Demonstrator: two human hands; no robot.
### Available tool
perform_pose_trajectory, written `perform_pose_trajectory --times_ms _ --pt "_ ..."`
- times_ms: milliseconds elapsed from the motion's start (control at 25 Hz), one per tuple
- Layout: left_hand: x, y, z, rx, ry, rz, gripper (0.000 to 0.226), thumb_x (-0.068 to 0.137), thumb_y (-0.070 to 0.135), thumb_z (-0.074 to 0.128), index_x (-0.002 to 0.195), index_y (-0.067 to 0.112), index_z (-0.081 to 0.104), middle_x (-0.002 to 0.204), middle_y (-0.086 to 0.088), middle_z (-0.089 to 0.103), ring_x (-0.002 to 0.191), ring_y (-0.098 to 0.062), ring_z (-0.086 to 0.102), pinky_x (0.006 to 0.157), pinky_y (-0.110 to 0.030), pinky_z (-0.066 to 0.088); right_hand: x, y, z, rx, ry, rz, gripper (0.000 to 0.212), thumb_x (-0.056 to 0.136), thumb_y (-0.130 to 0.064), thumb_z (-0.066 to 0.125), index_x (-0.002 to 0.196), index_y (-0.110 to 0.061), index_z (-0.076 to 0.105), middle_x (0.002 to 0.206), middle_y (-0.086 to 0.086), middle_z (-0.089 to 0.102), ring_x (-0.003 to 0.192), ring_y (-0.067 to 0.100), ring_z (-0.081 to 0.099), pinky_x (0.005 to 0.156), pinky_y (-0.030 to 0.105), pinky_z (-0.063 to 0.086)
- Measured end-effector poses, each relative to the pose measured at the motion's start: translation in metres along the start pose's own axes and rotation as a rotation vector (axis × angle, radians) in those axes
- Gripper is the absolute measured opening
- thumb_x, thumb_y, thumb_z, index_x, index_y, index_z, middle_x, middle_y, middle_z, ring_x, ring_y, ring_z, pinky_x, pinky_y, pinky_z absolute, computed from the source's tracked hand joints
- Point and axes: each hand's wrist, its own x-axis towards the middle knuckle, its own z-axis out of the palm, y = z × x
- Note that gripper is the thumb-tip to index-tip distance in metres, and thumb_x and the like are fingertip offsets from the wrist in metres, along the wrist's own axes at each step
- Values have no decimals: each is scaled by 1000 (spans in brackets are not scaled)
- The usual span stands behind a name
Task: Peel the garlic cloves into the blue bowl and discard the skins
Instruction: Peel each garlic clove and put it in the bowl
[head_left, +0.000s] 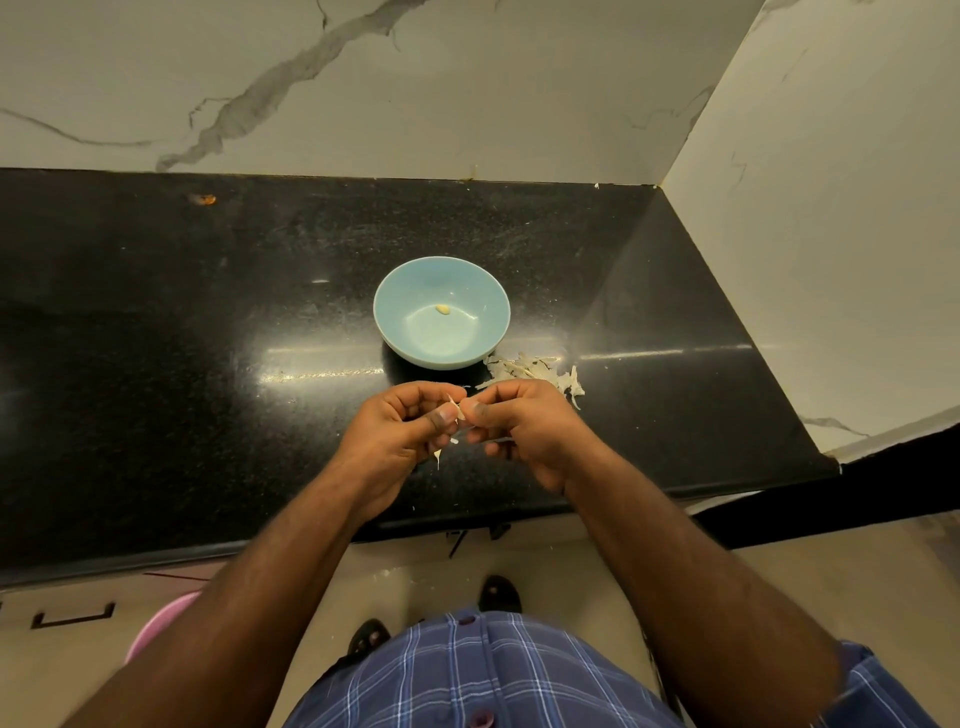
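I have my left hand and right hand each in a pinching grip on one garlic clove just short of the blue bowl, so torn skin joins the skins on the table.

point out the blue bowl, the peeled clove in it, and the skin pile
blue bowl (492, 299): head view, on the right inner wall.
peeled clove (442, 309): head view, middle of the clove, on the bowl's bottom.
skin pile (530, 368): head view, middle of the heap, on the counter.
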Motion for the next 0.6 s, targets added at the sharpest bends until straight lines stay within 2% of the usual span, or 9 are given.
perform_pose_trajectory --times_ms 120,280,400,520,600 --pt "1 0 5 -30 39 -17 23 87 8 71 110 14 74 99 -16 73 86 -21 67 76 -28 55 0 3 4 -58 37 -58 4 93 -6 68 91 -5 71 78 6 71 71 14 65 58 24 49" --pt "-2 0 7 28 63 7 12 92 3 67 103 8 66 88 -11 70 78 -19 65 67 -26 54 0 5 6 -137 37 -92 13 99 -14 62 88 -12 69 78 3 71 68 11 64 57 23 49" --pt "-5 -1 7 161 37 56 18 87 4 74 104 6 69 86 -6 73 77 -15 67 66 -24 54 1 7 9 -208 88 -129 18 103 -20 56 90 -14 67 79 5 70 68 12 63 59 25 50" --pt "-4 -1 6 318 80 123 15 86 12 78 101 12 72 91 -8 74 83 -20 69 74 -33 59 2 10 12 -285 111 -144 19 104 -23 54 90 -16 66 85 10 71 70 14 62 63 30 51" --pt "-5 -3 6 307 89 149 12 89 18 76 99 13 73 91 -13 73 82 -23 68 77 -40 58 2 10 13 -304 123 -152 19 105 -23 52 91 -16 64 82 5 68 69 13 62 64 30 50"
